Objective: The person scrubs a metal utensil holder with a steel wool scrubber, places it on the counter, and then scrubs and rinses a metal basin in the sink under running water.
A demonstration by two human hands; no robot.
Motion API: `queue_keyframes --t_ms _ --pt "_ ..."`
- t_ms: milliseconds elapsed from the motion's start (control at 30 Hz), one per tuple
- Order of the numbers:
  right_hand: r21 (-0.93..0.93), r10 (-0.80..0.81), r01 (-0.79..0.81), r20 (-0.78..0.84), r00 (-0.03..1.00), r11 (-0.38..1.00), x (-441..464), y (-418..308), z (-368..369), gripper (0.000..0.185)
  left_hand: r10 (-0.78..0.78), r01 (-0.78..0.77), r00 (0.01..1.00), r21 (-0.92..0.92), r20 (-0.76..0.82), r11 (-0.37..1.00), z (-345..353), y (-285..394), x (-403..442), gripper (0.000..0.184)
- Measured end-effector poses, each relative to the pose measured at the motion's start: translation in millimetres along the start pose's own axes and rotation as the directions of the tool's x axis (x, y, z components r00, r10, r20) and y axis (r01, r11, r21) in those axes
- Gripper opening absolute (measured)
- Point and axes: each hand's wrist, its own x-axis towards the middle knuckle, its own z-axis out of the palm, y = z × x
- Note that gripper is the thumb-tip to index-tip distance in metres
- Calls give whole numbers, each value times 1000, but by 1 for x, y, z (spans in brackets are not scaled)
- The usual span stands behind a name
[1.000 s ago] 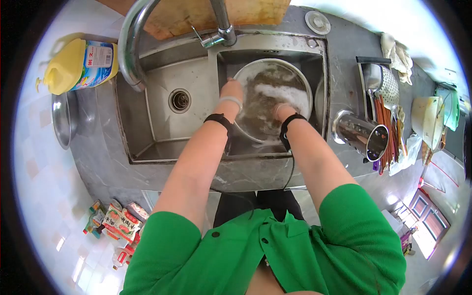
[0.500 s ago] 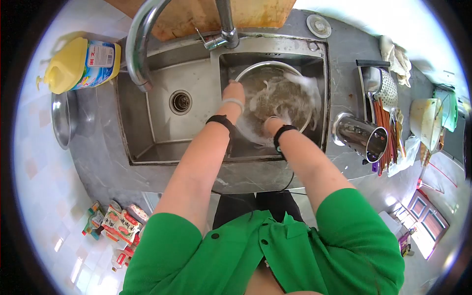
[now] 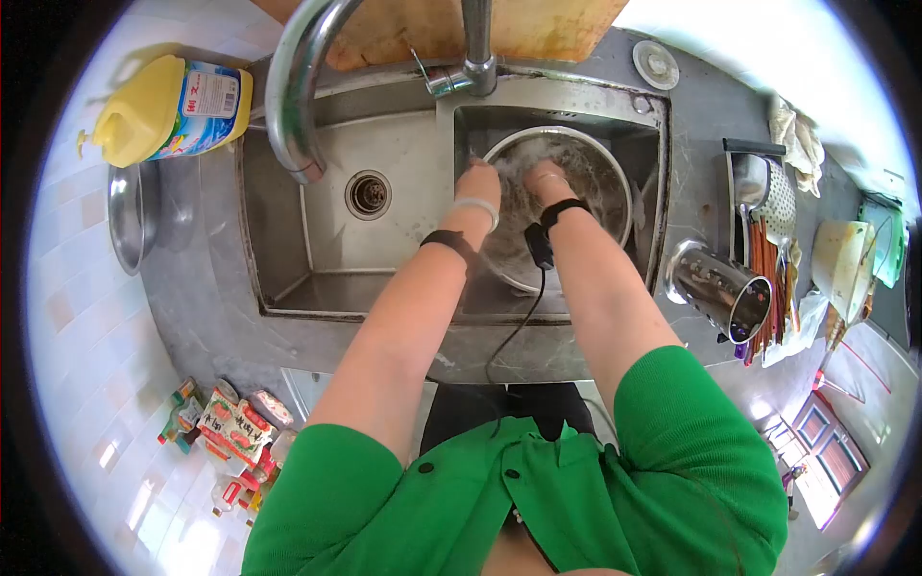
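Observation:
A large round metal basin of cloudy, foamy water sits in the right bowl of the steel sink. My left hand is closed on the basin's left rim, its fingertips bent over the edge. Inside the basin, towards its upper middle, is my right hand, partly in the water; its fingers are hidden by water and foam, so whether they hold anything does not show. Both wrists wear black bands, and a cable hangs from the right one.
The curved faucet arches over the left bowl. A yellow detergent jug and a metal bowl are at the left. A metal utensil holder, chopsticks and a slotted ladle lie to the right.
My right hand has moved from the basin's lower part up to its upper middle, and the water has swirled. My left hand has stayed at the left rim. The view has shifted slightly.

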Motion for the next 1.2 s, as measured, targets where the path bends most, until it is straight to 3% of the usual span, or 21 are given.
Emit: queue_keyframes --t_ms 100,200,233,300,333,400,433,500,567,667,733,800,900,933,1033,1100,1167,1200 --pt "-183 -299 300 37 954 936 41 -13 41 39 2 -3 1000 -43 -8 999 -6 2 -4 31" --pt "-331 -663 645 72 745 689 -16 -17 78 38 -5 5 1000 -45 -10 999 4 -3 4 34" --pt "-197 -535 575 222 815 794 -20 -21 98 40 -2 2 1000 -26 -4 1000 2 -2 4 36" --pt "-358 -399 589 479 782 725 -47 3 99 40 6 -6 1000 10 12 1000 -1 0 1 39" --pt "-326 -367 579 524 768 747 -35 27 118 40 11 -12 1000 30 5 999 -2 0 -2 34" --pt "-296 -226 449 562 796 843 -107 49 45 42 23 -22 1000 70 -16 997 -1 1 -1 25" --pt "-428 -165 456 563 810 780 -72 72 80 43 15 -14 1000 58 -8 998 0 0 -1 31" --pt "-562 -62 237 312 948 793 -109 90 42 45 1 -1 1000 37 6 999 2 -1 1 45" --pt "-498 -26 41 38 999 866 -150 91 3 49 -17 15 997 19 69 1000 -4 2 1 44" --pt "-110 9 -28 -165 986 994 -176 109 -10 52 -13 12 997 14 79 1000 -11 4 -4 42" --pt "148 134 -102 -220 966 984 -172 127 5 51 -9 9 999 8 49 1000 -9 3 -7 39" --pt "496 189 -83 -167 968 864 -155 148 21 57 -6 6 1000 -6 -2 1000 -3 1 -3 36" --pt "781 344 -157 -79 936 605 -138 158 24 58 -60 60 998 -42 17 997 5 -2 5 31" --pt "801 491 -224 -98 866 555 -142 148 26 57 -90 87 996 -95 -19 992 7 -3 7 30" --pt "803 322 -33 -200 925 595 -162 150 31 62 -155 140 986 -192 -64 971 13 -2 11 28" --pt "727 351 -22 -304 886 686 -175 151 30 58 -183 170 982 -201 -46 965 13 0 17 28" --pt "644 373 -33 -399 838 764 -195 152 28 54 -102 93 973 54 206 994 -13 7 10 31" --pt "684 343 68 -447 826 726 -203 154 27 46 -80 23 940 174 331 984 -24 10 9 33"
